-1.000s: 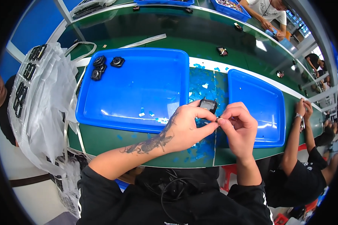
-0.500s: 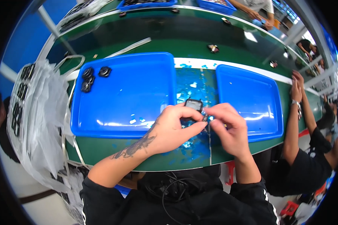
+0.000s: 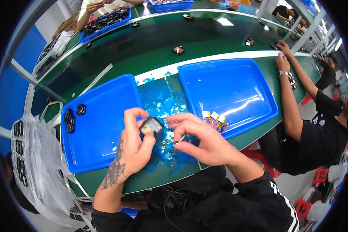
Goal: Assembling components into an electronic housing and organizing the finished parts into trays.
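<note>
Head view: a black squarish case [image 3: 151, 126] sits in the grip of the left hand [image 3: 136, 146], thumb at its near edge and fingers around its far left side, raised above the table [image 3: 143, 181]. Its pale, shallow face points up and a little toward the right fingers. The outline is so nearly square that a long axis cannot be told with certainty; its sides lie aslant to the table edge. Just right of it, apart from the case, the thumb and forefinger of the right hand [image 3: 205, 141] pinch a thin dark piece [image 3: 180, 140] — too small to identify — while the other fingers curl loosely.

Good handling here, as a judgement, means holding the case by its rim, keeping the left thumb clear of the face, and gripping the thin piece lightly so it neither bends nor drops.

Beyond and below the fingertips spread blue scraps [image 3: 164, 100]. Left of the left fingers is a blue tray with black parts [image 3: 70, 121]; right of the right fingers, another blue tray [image 3: 228, 89] — small labelled parts [image 3: 219, 122] lie in its near corner.
</note>
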Action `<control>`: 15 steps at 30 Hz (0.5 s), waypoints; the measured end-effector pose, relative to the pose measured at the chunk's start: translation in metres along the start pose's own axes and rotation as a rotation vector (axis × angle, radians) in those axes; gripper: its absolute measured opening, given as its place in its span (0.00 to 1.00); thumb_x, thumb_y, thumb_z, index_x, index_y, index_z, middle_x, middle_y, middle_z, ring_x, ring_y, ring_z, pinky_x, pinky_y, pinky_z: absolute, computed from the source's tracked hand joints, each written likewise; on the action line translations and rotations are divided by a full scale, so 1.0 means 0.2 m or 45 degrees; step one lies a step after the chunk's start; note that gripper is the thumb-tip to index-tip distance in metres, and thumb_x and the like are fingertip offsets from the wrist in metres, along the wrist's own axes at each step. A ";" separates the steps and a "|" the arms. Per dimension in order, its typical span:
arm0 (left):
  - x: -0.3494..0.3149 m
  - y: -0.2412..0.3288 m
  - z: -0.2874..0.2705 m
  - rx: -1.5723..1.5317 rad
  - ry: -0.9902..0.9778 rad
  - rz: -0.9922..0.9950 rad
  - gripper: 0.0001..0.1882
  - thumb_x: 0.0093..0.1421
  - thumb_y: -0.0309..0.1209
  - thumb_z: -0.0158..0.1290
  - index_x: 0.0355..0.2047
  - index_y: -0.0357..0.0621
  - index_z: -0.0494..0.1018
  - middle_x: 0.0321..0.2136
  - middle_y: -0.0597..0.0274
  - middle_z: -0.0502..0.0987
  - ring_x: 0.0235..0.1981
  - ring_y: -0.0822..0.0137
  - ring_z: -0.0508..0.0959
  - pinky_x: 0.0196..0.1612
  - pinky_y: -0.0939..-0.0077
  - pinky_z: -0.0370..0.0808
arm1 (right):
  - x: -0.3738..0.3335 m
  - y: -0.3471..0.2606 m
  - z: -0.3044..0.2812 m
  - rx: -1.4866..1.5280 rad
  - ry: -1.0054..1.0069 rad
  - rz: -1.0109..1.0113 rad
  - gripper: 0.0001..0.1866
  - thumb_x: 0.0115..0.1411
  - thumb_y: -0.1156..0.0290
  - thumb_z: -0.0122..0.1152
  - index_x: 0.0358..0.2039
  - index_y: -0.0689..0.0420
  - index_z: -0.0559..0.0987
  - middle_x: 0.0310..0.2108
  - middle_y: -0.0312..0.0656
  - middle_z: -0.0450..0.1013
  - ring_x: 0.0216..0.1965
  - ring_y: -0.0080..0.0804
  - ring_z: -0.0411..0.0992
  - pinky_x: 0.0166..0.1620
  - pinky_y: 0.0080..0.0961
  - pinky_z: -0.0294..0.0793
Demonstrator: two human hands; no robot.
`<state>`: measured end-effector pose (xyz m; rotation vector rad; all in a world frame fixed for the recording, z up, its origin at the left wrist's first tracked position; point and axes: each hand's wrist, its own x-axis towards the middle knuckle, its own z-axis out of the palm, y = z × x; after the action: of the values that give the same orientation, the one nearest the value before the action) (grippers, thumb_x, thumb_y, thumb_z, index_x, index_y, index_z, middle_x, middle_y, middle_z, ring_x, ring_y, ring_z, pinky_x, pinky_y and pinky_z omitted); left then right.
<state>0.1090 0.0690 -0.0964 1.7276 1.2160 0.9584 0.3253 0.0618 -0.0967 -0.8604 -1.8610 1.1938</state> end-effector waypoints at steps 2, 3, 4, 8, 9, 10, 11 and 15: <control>0.00 0.03 0.01 0.180 -0.137 0.039 0.15 0.57 0.19 0.48 0.45 0.40 0.62 0.27 0.53 0.78 0.26 0.58 0.80 0.31 0.70 0.74 | 0.00 0.03 0.03 0.277 -0.083 -0.019 0.06 0.58 0.82 0.58 0.36 0.59 0.73 0.58 0.50 0.60 0.59 0.38 0.64 0.60 0.36 0.64; 0.01 0.01 0.02 0.179 -0.144 0.163 0.15 0.57 0.20 0.50 0.45 0.40 0.63 0.27 0.52 0.78 0.26 0.59 0.80 0.31 0.70 0.73 | 0.00 0.03 0.07 0.494 -0.003 0.001 0.05 0.59 0.81 0.58 0.36 0.60 0.72 0.54 0.48 0.63 0.57 0.35 0.65 0.58 0.32 0.67; 0.02 -0.02 0.04 0.172 -0.160 0.280 0.14 0.57 0.20 0.51 0.44 0.40 0.65 0.27 0.52 0.78 0.26 0.61 0.80 0.30 0.71 0.73 | -0.01 0.04 0.11 0.715 0.085 0.028 0.05 0.60 0.80 0.57 0.36 0.61 0.72 0.50 0.47 0.65 0.54 0.32 0.67 0.55 0.28 0.70; 0.02 0.00 0.07 0.001 -0.158 0.142 0.14 0.58 0.21 0.53 0.45 0.38 0.68 0.29 0.55 0.79 0.31 0.66 0.81 0.34 0.73 0.74 | -0.01 0.05 0.15 0.715 0.179 0.164 0.04 0.62 0.82 0.55 0.37 0.63 0.72 0.45 0.43 0.66 0.49 0.25 0.70 0.50 0.22 0.75; 0.01 0.01 0.07 -0.239 -0.119 -0.034 0.15 0.59 0.20 0.54 0.47 0.37 0.68 0.30 0.57 0.79 0.34 0.67 0.81 0.37 0.74 0.75 | -0.01 0.04 0.15 0.758 0.234 0.235 0.06 0.61 0.83 0.56 0.38 0.63 0.72 0.47 0.44 0.66 0.48 0.25 0.71 0.50 0.23 0.74; 0.00 0.00 0.07 -0.478 -0.074 -0.210 0.17 0.59 0.20 0.54 0.49 0.35 0.67 0.31 0.60 0.80 0.36 0.68 0.81 0.40 0.75 0.75 | 0.00 0.03 0.16 0.802 0.286 0.306 0.08 0.60 0.84 0.57 0.40 0.63 0.72 0.50 0.45 0.65 0.47 0.25 0.71 0.51 0.24 0.73; 0.00 0.00 0.06 -0.708 -0.108 -0.243 0.19 0.59 0.18 0.54 0.51 0.31 0.68 0.38 0.59 0.78 0.43 0.67 0.78 0.49 0.74 0.73 | 0.00 0.02 0.15 0.787 0.312 0.304 0.08 0.59 0.84 0.57 0.39 0.63 0.72 0.48 0.43 0.66 0.48 0.24 0.70 0.50 0.23 0.72; -0.01 -0.06 0.11 -0.756 -0.123 0.125 0.24 0.57 0.14 0.54 0.55 0.29 0.68 0.48 0.54 0.69 0.52 0.65 0.71 0.57 0.72 0.68 | 0.01 0.05 0.16 0.983 0.470 0.142 0.07 0.59 0.84 0.58 0.38 0.63 0.73 0.43 0.40 0.71 0.43 0.22 0.72 0.41 0.18 0.74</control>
<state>0.1247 0.0652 -0.1158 1.3430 0.6902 1.1396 0.2978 0.0524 -0.1151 -0.6752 -0.9400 1.5380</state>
